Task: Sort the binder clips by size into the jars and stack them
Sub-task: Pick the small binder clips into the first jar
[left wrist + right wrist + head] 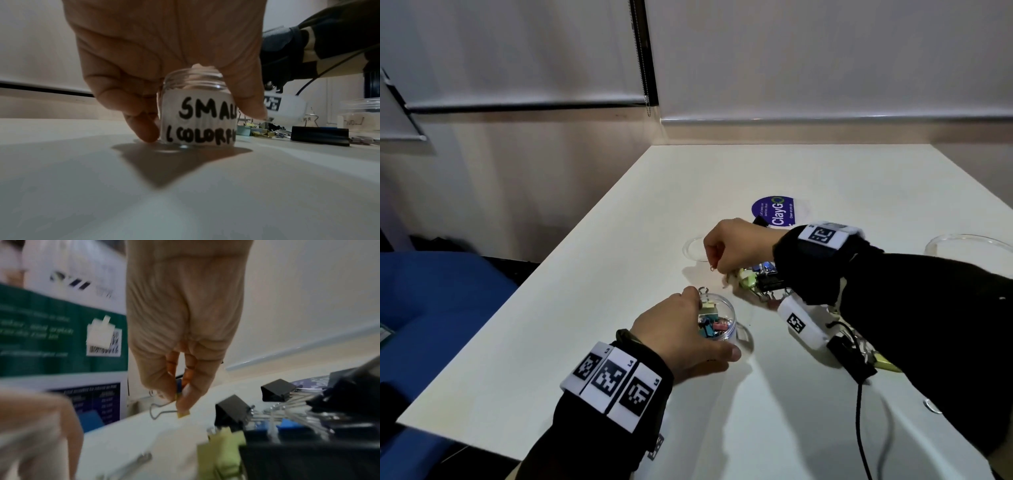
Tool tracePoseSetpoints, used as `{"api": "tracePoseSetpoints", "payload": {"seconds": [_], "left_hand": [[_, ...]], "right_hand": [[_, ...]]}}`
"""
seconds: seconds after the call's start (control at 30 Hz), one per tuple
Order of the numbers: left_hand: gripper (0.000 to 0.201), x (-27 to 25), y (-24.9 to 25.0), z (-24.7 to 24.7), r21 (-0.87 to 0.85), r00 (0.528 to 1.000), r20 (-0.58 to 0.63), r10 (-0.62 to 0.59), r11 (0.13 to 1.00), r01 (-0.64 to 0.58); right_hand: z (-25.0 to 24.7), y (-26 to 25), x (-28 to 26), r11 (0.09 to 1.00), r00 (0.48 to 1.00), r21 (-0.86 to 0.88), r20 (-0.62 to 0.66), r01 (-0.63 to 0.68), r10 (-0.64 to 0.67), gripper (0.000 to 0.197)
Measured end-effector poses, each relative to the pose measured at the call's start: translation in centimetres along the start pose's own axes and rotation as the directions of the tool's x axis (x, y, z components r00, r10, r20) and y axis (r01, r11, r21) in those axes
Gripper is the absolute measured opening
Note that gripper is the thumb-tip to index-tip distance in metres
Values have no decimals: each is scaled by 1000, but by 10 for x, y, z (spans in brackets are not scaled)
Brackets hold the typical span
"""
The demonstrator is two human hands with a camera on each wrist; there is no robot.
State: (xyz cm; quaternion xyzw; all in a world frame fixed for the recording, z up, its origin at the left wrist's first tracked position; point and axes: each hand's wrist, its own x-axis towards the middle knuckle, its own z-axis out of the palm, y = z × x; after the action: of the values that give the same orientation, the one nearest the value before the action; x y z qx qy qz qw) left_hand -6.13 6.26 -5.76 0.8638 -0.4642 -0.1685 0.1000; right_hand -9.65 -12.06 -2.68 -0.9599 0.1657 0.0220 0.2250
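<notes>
My left hand (685,337) grips a small clear jar (717,318) standing on the white table; its label reads "SMALL (COLORFUL" on the jar (198,112) in the left wrist view. Several small coloured binder clips lie inside it. Above the table, left of the loose pile, my right hand (729,246) pinches a small yellow binder clip (182,413) with its wire loop (712,268) hanging out. The pile of clips (756,277) holds green and black ones, partly hidden under my right forearm.
A clear lid (693,248) lies behind my right hand, next to a purple round sticker (774,210). Another clear container (969,245) stands at the far right. Large black clips (277,390) and a black cable (859,428) lie near my right arm. The table's left edge (524,291) is close.
</notes>
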Motion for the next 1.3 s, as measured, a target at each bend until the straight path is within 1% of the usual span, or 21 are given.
{"api": "tracePoseSetpoints", "payload": {"seconds": [0.07,0.13,0.2,0.3,0.37,0.43,0.5,0.57,0.6,0.67,0.77,0.9,1.1,1.2,1.3], "left_hand": [[74,0,0,1,3,1000,-4,-2,1000,2],[75,0,1,0,8,1000,-8,0,1000,0],[75,-1,2,0,8,1000,-8,1,1000,0],[76,0,1,0,-2,1000,-16,-1,1000,0],[78,-1,1,1,1,1000,-18,-2,1000,2],[76,-1,2,0,7,1000,-20,0,1000,0],[74,-1,3,0,12,1000,-19,-7,1000,7],[73,0,3,1,10,1000,-16,-6,1000,6],[72,0,3,2,9,1000,-18,-4,1000,4],[70,-1,3,2,6,1000,-22,-5,1000,5],[69,-1,3,2,0,1000,-22,-7,1000,7],[70,-1,2,2,4,1000,-21,-5,1000,5],[73,-1,3,1,12,1000,-21,0,1000,0],[74,-1,3,0,8,1000,-16,6,1000,-6],[75,-1,2,0,2,1000,-19,10,1000,-10]], "right_hand": [[-13,0,-10,975,1000,222,-5,-23,25,12],[-23,-4,-21,908,1000,419,23,-9,-1,12],[-27,-12,-31,863,995,504,76,21,-69,13],[-22,-24,-41,851,980,522,137,54,-146,14],[-19,-29,-44,873,968,485,185,60,-170,12],[-19,-27,-42,904,970,425,202,41,-139,15],[-23,-20,-34,945,991,327,131,-5,-40,19],[-26,-10,-26,987,996,134,21,-87,85,23],[-26,-6,-23,990,991,47,-12,-133,134,25],[-23,1,-20,982,983,-33,-13,-184,183,30],[-15,3,-18,974,980,-117,19,-194,197,35],[-6,3,-15,948,978,-248,2,-200,207,31],[5,5,-10,943,987,-296,7,-149,158,14],[7,2,-11,932,987,-336,32,-139,158,21],[11,2,-10,931,989,-344,33,-123,143,16]]}}
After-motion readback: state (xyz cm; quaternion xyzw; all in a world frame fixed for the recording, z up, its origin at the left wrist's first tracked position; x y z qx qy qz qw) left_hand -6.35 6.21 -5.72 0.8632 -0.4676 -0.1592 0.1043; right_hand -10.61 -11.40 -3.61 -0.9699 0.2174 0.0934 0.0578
